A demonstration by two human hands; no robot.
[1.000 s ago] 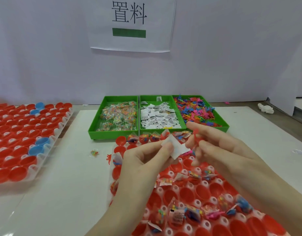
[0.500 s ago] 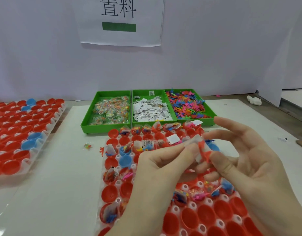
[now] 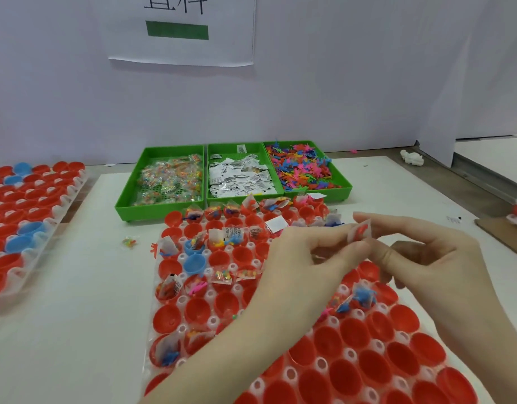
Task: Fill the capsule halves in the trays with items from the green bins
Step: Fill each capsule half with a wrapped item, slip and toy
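While L hand (image 3: 304, 252) fingers curl, R hand (image 3: 435, 258) fingers pinch small packet (image 3: 359, 232) w/ it.

Glossy plastic capsule halves (image 3: 196, 314) fill a clear plastic tray (image 3: 152, 301); bins (image 3: 161, 209) matt plastic.

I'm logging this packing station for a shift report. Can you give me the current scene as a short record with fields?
left hand: left hand pinches a small white slip with a red toy
right hand: right hand pinches the same slip from the other side
near tray: capsule tray under the hands, partly filled, near rows of red halves bare
side tray: second tray at left, red and blue halves
green bins: candy packets, paper slips, coloured toys
stray: one packet on the table
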